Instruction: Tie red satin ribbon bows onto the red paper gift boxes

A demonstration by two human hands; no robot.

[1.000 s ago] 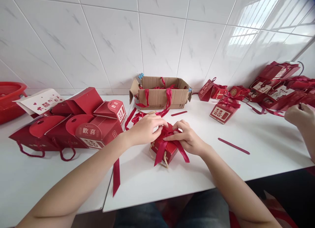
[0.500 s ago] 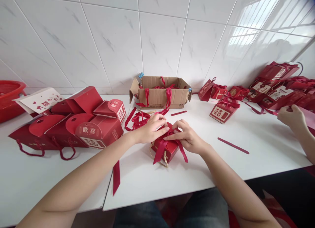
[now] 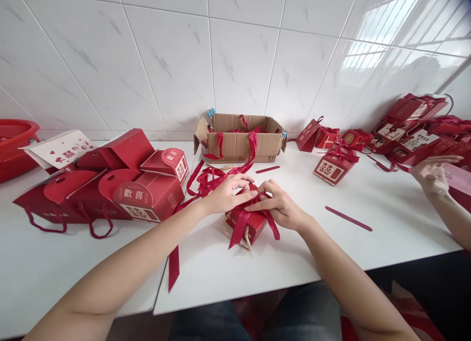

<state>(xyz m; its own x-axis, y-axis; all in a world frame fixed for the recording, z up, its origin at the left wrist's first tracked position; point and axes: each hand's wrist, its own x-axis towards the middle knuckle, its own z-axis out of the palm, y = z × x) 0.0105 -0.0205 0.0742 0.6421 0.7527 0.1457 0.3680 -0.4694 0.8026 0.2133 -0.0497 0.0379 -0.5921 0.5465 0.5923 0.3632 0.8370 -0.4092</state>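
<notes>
Two hands, the left hand (image 3: 227, 195) and right hand (image 3: 281, 206), pinch the ribbon (image 3: 240, 228) atop a red box (image 3: 257, 226), near centre on the bench (image 3: 206, 277); its bow appears partly formed. Bow-topped boxes (image 3: 333, 168) stand at right; boxes without visible bows (image 3: 168, 191), left.

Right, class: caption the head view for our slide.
Left hand and right hand on a red ribbon over a red gift box with gold rope handle, cardboard carton behind.

Red basket (image 3: 16, 152) sits far L, cardbd box (image 3: 235, 148) w/ blue clip (image 3: 211, 113) nr wht marbled tile wall (image 3: 172, 51).
</notes>
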